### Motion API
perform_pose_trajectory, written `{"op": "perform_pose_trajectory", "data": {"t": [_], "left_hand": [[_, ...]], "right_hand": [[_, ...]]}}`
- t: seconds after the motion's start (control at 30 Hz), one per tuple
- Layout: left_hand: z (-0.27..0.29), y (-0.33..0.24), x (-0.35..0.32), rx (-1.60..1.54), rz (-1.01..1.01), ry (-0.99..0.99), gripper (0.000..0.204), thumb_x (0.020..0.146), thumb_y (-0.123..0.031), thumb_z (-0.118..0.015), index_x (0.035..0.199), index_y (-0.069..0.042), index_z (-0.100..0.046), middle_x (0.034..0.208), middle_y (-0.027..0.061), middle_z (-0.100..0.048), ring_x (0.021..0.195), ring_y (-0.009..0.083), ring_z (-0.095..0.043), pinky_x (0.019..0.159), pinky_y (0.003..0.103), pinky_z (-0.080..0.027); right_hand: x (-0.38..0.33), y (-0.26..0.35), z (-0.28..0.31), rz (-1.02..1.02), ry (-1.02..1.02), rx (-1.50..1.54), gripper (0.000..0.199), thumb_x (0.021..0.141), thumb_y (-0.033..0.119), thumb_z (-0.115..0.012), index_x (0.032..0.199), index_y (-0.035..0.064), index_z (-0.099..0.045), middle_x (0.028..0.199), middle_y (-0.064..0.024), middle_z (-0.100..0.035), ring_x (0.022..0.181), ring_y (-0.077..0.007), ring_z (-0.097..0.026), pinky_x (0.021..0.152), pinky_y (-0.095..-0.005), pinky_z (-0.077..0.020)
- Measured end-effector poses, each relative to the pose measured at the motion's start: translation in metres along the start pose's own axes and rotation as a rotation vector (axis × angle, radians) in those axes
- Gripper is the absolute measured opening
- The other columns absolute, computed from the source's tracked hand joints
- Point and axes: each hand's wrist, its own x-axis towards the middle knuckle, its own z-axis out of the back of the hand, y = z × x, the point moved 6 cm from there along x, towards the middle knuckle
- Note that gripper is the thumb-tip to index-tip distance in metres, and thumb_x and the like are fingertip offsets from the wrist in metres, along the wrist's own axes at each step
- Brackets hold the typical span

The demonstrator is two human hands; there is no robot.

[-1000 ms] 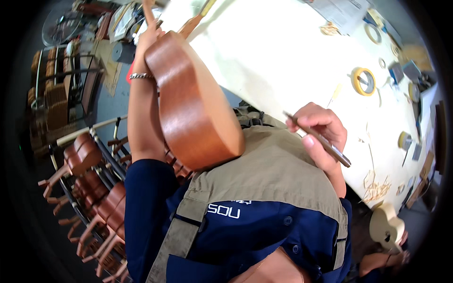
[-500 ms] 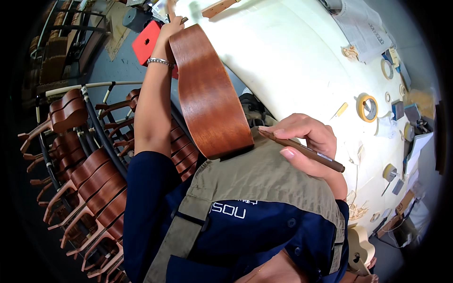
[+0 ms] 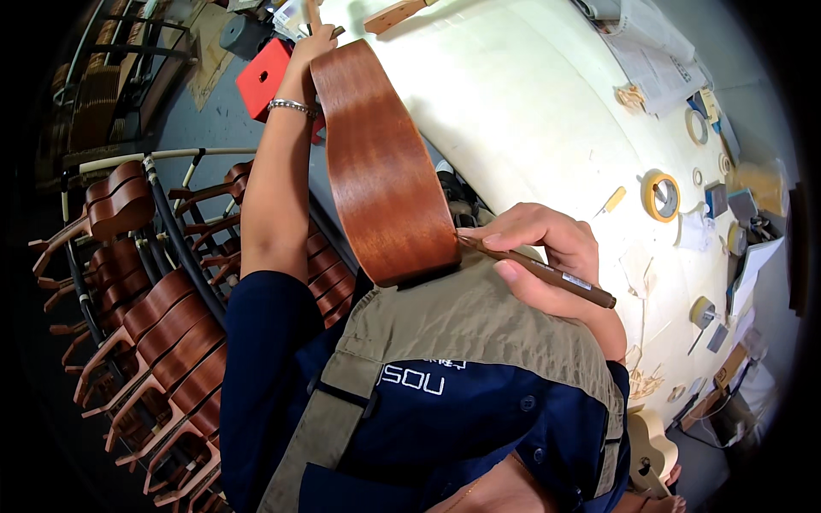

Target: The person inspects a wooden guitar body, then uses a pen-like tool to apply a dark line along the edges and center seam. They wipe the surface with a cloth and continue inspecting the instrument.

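1. At the centre of the frame a small stringed-instrument body (image 3: 380, 171) stands on edge, its curved side of glossy reddish-brown wood with fine straight grain facing the camera; its lower end rests against the person's olive canvas apron (image 3: 479, 325).
2. The left hand (image 3: 310, 47), at the top centre, is closed around the upper end of the instrument; its forefinger points up. A metal bracelet (image 3: 291, 106) circles that wrist.
3. The right hand (image 3: 547, 261), right of centre, pinches a slim brown pen (image 3: 539, 272) between thumb and fingers, its grip shut on the barrel. The pen tip touches the lower right edge of the wooden side.
4. Behind the instrument, a broad counter (image 3: 530, 111) with a smooth cream surface fills the upper right of the frame.
5. On the counter's right part lies a ring-shaped roll of yellow tape (image 3: 660, 195), and a smaller roll (image 3: 703, 312) sits lower right. Paper sheets (image 3: 650, 51) lie at the top right.
6. In the lower left, a metal rack (image 3: 162, 214) holds rows of similar reddish-brown bodies (image 3: 162, 333) with pale wooden necks, set close together.
7. A red boxy stool (image 3: 265, 77) stands on the grey floor at the upper left.
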Motion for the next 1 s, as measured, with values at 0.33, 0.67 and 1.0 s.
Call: {"op": "perform_pose_trajectory", "data": {"t": [0.33,0.67,1.0], "left_hand": [[-0.008,-0.013,0.019,0.14,0.087,0.168,0.047,0.089,-0.027,-0.052,0.131,-0.011,-0.041,0.114,0.0211,-0.059,0.102,0.0353,-0.06,0.082,0.039,-0.048],[-0.017,0.006,0.029,0.073,-0.009,0.105,0.042,0.086,-0.033,-0.05,0.124,-0.018,-0.047,0.108,0.0237,-0.06,0.1,0.0408,-0.059,0.086,0.042,-0.047],[-0.016,-0.002,0.028,0.066,-0.02,0.099,0.045,0.087,-0.032,-0.051,0.127,-0.015,-0.044,0.109,0.0234,-0.06,0.1,0.0401,-0.059,0.084,0.042,-0.047]], "right_hand": [[0.003,0.002,0.006,-0.017,-0.044,-0.057,0.015,0.072,0.001,-0.067,0.087,0.0018,-0.065,0.087,-0.0103,-0.069,0.078,-0.0218,-0.066,0.069,-0.0294,-0.0517],[0.004,0.0,0.007,-0.032,-0.053,-0.035,0.015,0.072,0.001,-0.067,0.087,0.0019,-0.065,0.085,-0.0102,-0.069,0.077,-0.021,-0.067,0.067,-0.028,-0.0518],[0.0,-0.005,0.01,-0.046,-0.025,-0.018,0.014,0.073,0.001,-0.067,0.087,0.0018,-0.065,0.084,-0.0108,-0.068,0.075,-0.0203,-0.066,0.067,-0.028,-0.0515]]}}
